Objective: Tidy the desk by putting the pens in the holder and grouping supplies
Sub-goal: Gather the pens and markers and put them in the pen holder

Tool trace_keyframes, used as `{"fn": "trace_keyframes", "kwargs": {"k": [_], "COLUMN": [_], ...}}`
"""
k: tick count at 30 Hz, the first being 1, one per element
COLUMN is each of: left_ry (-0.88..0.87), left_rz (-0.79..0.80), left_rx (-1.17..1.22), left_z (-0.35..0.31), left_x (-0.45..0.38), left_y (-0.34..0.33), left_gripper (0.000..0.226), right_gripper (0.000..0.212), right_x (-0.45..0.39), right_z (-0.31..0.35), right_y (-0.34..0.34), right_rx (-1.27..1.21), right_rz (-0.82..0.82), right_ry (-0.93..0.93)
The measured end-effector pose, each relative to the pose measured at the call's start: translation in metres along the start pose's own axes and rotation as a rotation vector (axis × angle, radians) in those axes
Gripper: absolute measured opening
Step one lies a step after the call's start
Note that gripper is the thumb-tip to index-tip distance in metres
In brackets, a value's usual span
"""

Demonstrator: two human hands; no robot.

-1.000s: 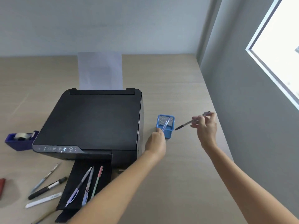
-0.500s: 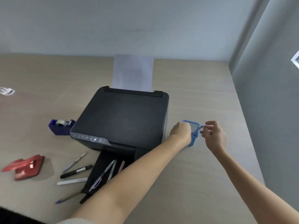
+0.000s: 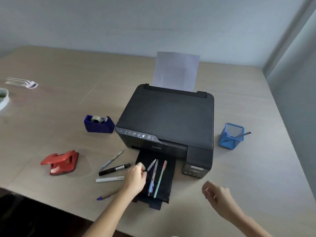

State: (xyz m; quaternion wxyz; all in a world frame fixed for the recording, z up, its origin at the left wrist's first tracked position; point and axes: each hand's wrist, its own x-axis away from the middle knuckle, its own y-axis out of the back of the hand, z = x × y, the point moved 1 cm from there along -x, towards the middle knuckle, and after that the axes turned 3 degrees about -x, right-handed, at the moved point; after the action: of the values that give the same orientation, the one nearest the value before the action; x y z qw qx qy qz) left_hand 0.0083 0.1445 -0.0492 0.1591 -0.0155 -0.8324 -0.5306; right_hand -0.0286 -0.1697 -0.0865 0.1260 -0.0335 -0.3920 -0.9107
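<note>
A blue mesh pen holder (image 3: 231, 136) stands right of the black printer (image 3: 167, 120), with a pen (image 3: 247, 133) showing past its right side. Three pens lie on the printer's output tray (image 3: 168, 183): a grey one (image 3: 151, 165), a blue one (image 3: 153, 178) and a green-and-pink one (image 3: 160, 179). My left hand (image 3: 136, 177) pinches the near end of the grey pen. My right hand (image 3: 216, 195) hovers blurred over the desk, fingers apart, holding nothing. Left of the tray lie a grey pen (image 3: 112, 159), a black marker (image 3: 114, 169), a white pen (image 3: 110, 179) and a purple-capped pen (image 3: 106, 195).
A dark blue tape dispenser (image 3: 98, 124) sits left of the printer. A red hole punch (image 3: 60, 162) lies nearer the front left. Paper (image 3: 176, 71) stands in the printer's rear feed. A white object (image 3: 22, 82) and a bowl rim (image 3: 3, 100) are far left. The desk's front edge (image 3: 51, 205) is close.
Both hands have left the blue holder; the right hand's pen is now in it. My left hand has come down to the tray and taken hold of the grey pen. The view has swung left.
</note>
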Motion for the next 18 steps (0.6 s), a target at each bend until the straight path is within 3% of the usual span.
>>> {"fn": "trace_keyframes", "kwargs": {"k": [5,12,18], "left_ry": [-0.075,-0.109,-0.104], "left_rz": [0.112,0.091,0.131], "left_rx": [-0.049,-0.34,-0.13], "left_z": [0.019,0.021,0.008], "left_x": [-0.012,-0.019,-0.018], "left_y": [-0.012,-0.015,-0.018], "left_gripper": [0.028,0.026,0.024], "right_gripper": [0.012,0.029,0.031], "right_x": [-0.035,-0.086,-0.097], "right_z": [0.069,0.135,0.138], "right_y": [-0.056,-0.09,-0.102], "right_rx": [0.079,0.158,0.217], "right_rz": [0.149,-0.002,0.05], "right_ry": [0.108,-0.271,-0.503]}}
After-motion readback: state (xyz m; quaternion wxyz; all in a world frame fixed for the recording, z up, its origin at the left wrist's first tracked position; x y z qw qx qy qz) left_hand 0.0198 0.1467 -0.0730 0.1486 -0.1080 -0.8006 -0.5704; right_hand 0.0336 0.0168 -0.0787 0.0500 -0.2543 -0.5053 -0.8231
